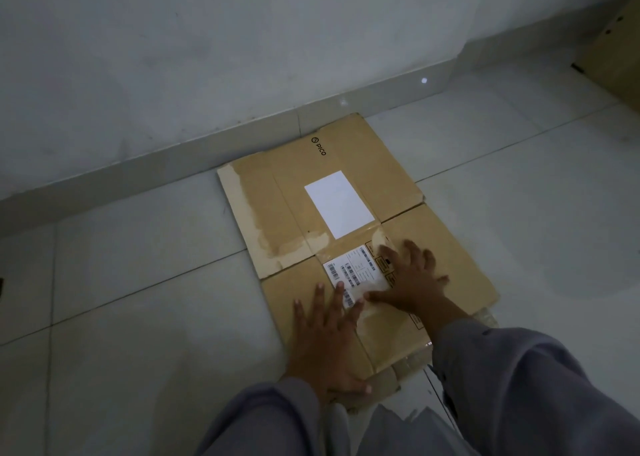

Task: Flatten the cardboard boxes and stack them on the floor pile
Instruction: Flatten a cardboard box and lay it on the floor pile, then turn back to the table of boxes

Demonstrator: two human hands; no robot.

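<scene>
On the pale tiled floor (145,282) by the wall, the flattened box (294,213) lies with its long axis running away from the person, and both the left hand (329,338) and right hand (412,279) press its near end with straight, spread fingers, grasping nothing.
</scene>
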